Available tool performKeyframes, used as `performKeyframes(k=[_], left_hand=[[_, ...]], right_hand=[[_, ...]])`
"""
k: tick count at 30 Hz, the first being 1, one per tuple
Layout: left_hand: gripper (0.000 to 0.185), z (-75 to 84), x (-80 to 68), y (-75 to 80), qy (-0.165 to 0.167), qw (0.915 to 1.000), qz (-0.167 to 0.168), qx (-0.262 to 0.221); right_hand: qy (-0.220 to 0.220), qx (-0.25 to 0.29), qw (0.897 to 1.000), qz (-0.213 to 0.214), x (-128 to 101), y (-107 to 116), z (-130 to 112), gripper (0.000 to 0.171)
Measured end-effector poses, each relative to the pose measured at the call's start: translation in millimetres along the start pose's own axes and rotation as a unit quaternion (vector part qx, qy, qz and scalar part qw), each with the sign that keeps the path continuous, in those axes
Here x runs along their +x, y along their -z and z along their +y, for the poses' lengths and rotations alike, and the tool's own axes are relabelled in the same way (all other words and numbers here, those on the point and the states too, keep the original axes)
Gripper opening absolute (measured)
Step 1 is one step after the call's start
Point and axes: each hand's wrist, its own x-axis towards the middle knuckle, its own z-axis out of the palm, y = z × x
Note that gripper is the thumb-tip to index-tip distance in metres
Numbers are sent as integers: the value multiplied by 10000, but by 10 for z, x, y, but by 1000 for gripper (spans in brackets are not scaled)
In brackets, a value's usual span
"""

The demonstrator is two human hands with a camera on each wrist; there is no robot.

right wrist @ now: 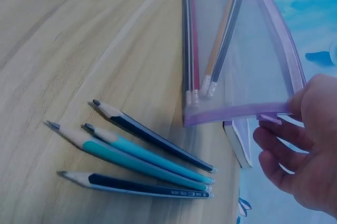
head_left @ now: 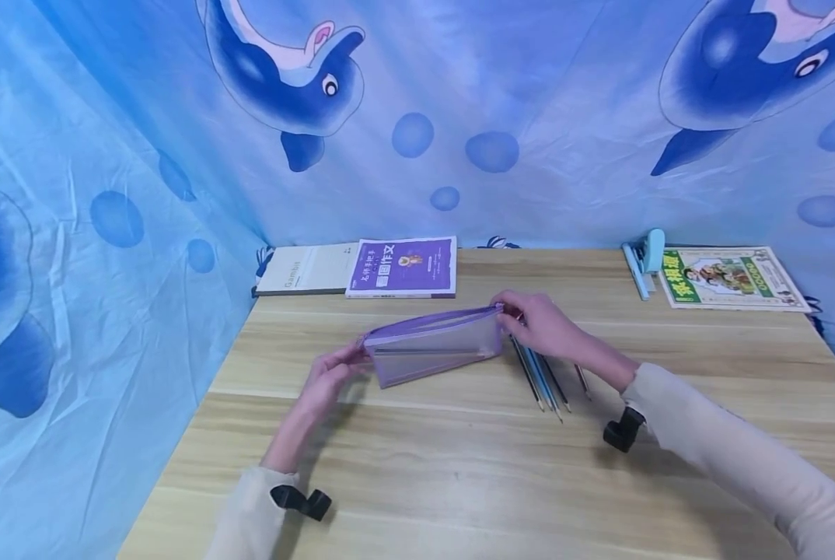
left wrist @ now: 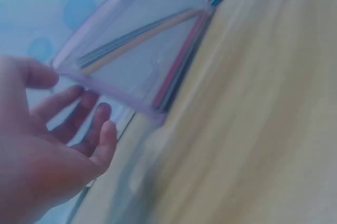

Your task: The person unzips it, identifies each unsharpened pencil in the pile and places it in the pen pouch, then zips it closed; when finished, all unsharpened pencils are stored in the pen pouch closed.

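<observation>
Upright on the desk (head_left: 459, 467), a purple mesh pencil pouch (head_left: 434, 354) is pinched at its ends by left hand (head_left: 330, 377) and right hand (head_left: 539, 323); loose pencils (head_left: 543, 381) lie beside it.

- The head view looks forward and down from above the bench (head_left: 459, 467); it takes in the whole top and both arms, from farther off than the others.
- The left wrist view sits close behind the left hand (left wrist: 47, 150), low over the wood; blurred.
- The right wrist view sits close behind the right hand (right wrist: 305, 150), facing the loose pencils (right wrist: 137, 155).
- All three share the purple pouch (head_left: 434, 346) (left wrist: 137, 50) (right wrist: 237, 50).
</observation>
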Motion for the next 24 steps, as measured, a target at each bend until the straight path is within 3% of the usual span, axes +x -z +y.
performKeyframes(k=[2,5,8,10,13,17,21,24], left_hand=[[46,-38,-40,-74,-254,9994,26,-218],[41,-62,-59,-201,-451,9974,472,-295],[36,-77,-45,-310,-361,9924,1091,-443],[32,-91,-41,-352,-314,9900,1283,-494],[27,-109,-50,-380,-207,9882,1412,-554],[24,-118,-61,-401,-214,9865,1503,-618],[20,-137,-46,-422,-540,9845,1518,-688],[21,-151,-45,-429,-742,9841,1481,-645]], right_hand=[[14,70,10000,-28,-14,0,7,20],[56,129,9998,-103,-31,12,10,22],[25,64,9996,-262,-7,52,-40,29],[12,-53,9993,-358,46,73,-143,36],[290,-365,9980,-434,195,18,-377,42],[878,-842,9905,-649,438,-224,-761,39],[1113,-1155,9822,-977,700,-504,-1110,41],[979,-1433,9772,-1222,865,-668,-1299,47]])
